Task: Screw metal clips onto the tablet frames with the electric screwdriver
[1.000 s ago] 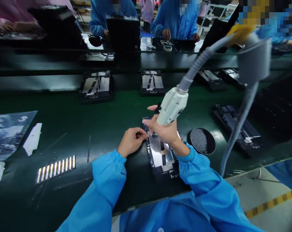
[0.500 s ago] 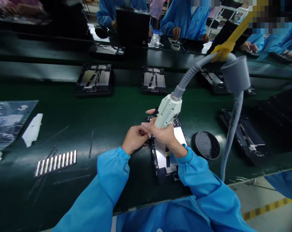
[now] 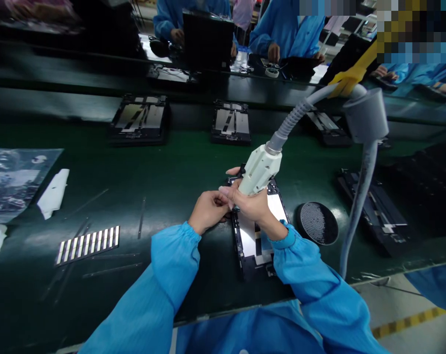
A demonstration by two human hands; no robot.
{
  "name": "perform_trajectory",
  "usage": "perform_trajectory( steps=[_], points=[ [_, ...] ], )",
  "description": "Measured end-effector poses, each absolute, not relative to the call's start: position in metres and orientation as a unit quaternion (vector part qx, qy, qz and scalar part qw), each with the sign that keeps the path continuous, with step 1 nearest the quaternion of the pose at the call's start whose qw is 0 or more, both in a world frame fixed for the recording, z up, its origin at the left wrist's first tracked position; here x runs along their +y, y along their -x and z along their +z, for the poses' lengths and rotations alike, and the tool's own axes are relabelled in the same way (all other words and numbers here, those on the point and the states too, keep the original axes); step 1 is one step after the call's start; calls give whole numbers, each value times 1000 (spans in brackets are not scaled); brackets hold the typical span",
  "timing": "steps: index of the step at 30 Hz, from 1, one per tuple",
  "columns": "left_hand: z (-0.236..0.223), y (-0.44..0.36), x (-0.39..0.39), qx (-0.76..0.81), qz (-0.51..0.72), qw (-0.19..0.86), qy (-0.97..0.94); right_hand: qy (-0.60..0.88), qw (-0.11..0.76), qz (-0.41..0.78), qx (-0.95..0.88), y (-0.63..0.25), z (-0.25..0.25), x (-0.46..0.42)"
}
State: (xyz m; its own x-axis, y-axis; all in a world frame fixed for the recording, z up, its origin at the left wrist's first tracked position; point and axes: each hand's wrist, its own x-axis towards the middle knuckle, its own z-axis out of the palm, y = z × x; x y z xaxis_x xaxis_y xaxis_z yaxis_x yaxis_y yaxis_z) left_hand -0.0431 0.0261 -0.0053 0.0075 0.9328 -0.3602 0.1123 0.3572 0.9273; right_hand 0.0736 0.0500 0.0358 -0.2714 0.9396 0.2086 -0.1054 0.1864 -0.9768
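Sleeves (image 3: 173, 265) of blue cloth come up from the bottom of the frame. Between them, just right of the middle, a flat black device (image 3: 248, 241) with shiny silver parts lies on the green table (image 3: 171, 167). A striped card (image 3: 88, 246) lies at the lower left, and a round black dish (image 3: 318, 223) with a grey dotted middle sits just right of the device.

The left hand (image 3: 210, 210) is at the device's left edge. Its fingers curl in, but the tips are partly hidden, so I cannot tell if they pinch something small. The right hand (image 3: 254, 204) is over the device and wraps tight around the low end of a pale green tool (image 3: 260, 169). One finger pokes out to the left, behind the tool. The tool leans, and its bottom end is by the left fingertips, mostly hidden.

On the left, a white scrap (image 3: 53, 194) lies beside a clear bag (image 3: 19, 182). A grey hose (image 3: 291, 120) runs up from the tool to a yellow strap (image 3: 346, 82) at the upper right. Farther up, more devices (image 3: 230, 123) lie in a row. At the top of the frame, people (image 3: 287, 34) in blue are busy with their hands.
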Motion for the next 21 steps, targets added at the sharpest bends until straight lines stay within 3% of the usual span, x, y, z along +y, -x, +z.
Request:
perform_trajectory(
  steps=[7,10,14,18,21],
  points=[
    [20,72,22,546,374,580,-475,367,461,477,-652,-73,34,41],
    [41,109,2,640,384,460,-481,370,456,463,-664,-72,33,40],
    [41,133,-32,759,267,265,-532,359,489,479,-634,-68,40,38],
    [17,119,-49,769,191,206,-574,321,512,513,-609,-96,68,33],
    [8,110,-51,762,198,209,-580,337,544,462,-614,-147,84,31]
  ],
)
